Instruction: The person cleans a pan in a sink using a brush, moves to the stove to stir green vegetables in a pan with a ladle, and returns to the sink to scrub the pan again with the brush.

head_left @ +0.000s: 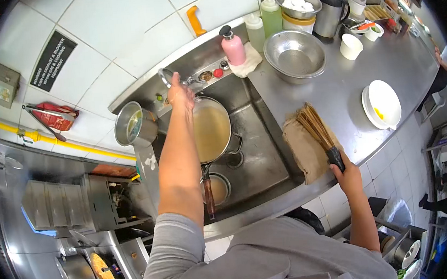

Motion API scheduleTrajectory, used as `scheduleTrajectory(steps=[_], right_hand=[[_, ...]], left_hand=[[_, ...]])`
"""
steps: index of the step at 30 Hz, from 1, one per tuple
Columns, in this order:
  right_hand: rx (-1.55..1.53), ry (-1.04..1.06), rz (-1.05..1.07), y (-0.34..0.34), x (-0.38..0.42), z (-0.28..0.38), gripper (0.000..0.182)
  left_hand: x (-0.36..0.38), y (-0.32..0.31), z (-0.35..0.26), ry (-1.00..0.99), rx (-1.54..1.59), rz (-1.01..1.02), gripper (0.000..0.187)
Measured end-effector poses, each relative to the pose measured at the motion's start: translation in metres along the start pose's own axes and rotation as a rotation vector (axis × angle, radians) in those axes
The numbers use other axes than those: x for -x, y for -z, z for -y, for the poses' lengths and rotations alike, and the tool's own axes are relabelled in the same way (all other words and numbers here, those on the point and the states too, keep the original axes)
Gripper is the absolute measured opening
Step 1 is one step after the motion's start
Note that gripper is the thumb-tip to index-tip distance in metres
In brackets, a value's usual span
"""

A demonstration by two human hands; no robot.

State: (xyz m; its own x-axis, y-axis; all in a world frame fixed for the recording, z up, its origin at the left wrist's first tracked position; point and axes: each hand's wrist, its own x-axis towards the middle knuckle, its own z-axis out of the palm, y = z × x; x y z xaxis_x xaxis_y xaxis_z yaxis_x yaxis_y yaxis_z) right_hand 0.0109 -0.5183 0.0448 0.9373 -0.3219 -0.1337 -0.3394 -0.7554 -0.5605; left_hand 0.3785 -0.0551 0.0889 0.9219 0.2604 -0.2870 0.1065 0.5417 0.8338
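My left hand (pixel 181 96) reaches over the sink (pixel 257 131) and is closed on the metal faucet (pixel 165 77) at the back; the fingertips are partly hidden. Below it, a wok (pixel 213 124) with a wooden handle (pixel 209 195) holds cloudy tan liquid. A smaller pot (pixel 227 184), also with cloudy liquid, sits partly under the wok handle. My right hand (pixel 348 172) grips the black-wrapped handle of a stick brush (pixel 316 128). The bristles rest over a folded brown cloth (pixel 304 156) on the counter right of the sink.
A steel pot (pixel 144 132) stands left of the sink. A pink pump bottle (pixel 233 48) is behind it, on a white cloth (pixel 249 61). To the right are a steel bowl (pixel 295 55), a white cup (pixel 351 47) and white bowls (pixel 383 103) near the counter edge.
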Motion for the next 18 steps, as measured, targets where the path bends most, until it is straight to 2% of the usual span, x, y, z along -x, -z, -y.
scheduleTrajectory(steps=[1,2,3,4,5,6,7,8,9,10,11,12,13,14,15,16,17,18], right_hand=[[0.014,-0.029,0.038,0.002,-0.004,0.003,0.069],[0.018,-0.013,0.048,-0.003,-0.007,-0.006,0.069],[0.022,0.030,0.031,-0.011,-0.009,-0.022,0.073],[0.027,0.088,0.022,-0.015,-0.011,-0.023,0.077],[0.035,0.050,0.071,-0.015,-0.010,-0.021,0.081],[0.048,0.030,0.130,-0.009,-0.010,-0.009,0.084],[0.065,-0.003,0.181,-0.009,-0.010,-0.002,0.086],[0.015,0.025,0.199,-0.007,-0.008,0.003,0.082],[0.085,0.040,0.195,-0.012,-0.012,0.000,0.081],[-0.001,0.091,0.276,-0.008,-0.014,0.005,0.082],[0.125,0.111,0.292,-0.011,-0.021,0.002,0.085],[0.372,0.059,0.211,-0.014,-0.025,0.001,0.088],[0.383,0.144,0.260,-0.020,-0.037,0.000,0.088],[0.386,0.373,0.074,-0.025,-0.053,0.000,0.084],[0.369,0.581,-0.128,-0.029,-0.064,0.004,0.080],[0.366,0.618,-0.116,-0.034,-0.067,0.027,0.080],[0.267,0.702,-0.037,-0.040,-0.069,0.060,0.073],[0.166,0.778,0.039,-0.047,-0.072,0.084,0.066]], left_hand=[[0.000,-0.001,-0.007,-0.034,-0.013,-0.045,0.039],[0.003,0.004,-0.012,-0.065,-0.187,0.008,0.037],[-0.001,0.015,-0.011,-0.077,-0.175,-0.019,0.037],[-0.005,0.032,-0.008,-0.030,-0.171,0.214,0.030],[-0.005,0.057,-0.006,0.005,-0.165,0.431,0.024],[0.020,0.065,-0.007,-0.084,-0.283,0.352,0.015],[0.052,0.072,-0.001,-0.168,-0.404,0.248,0.017],[0.078,0.096,0.007,-0.115,-0.436,0.184,0.035],[0.085,0.129,0.032,-0.327,-0.890,-0.027,0.047],[0.110,0.160,0.042,-0.223,-1.084,-0.134,0.060],[0.153,0.180,0.048,-0.135,-1.075,-0.223,0.055],[0.195,0.193,0.062,-0.230,-1.218,-0.366,0.070],[0.224,0.214,0.083,0.041,-1.103,-0.309,0.067],[0.247,0.228,0.104,0.290,-0.959,-0.226,0.064],[0.269,0.233,0.121,0.530,-0.571,-0.018,0.042],[0.286,0.239,0.139,0.663,-0.127,0.123,0.031],[0.295,0.244,0.150,0.759,0.320,0.279,0.026],[0.297,0.239,0.142,0.736,0.331,0.272,0.026]])
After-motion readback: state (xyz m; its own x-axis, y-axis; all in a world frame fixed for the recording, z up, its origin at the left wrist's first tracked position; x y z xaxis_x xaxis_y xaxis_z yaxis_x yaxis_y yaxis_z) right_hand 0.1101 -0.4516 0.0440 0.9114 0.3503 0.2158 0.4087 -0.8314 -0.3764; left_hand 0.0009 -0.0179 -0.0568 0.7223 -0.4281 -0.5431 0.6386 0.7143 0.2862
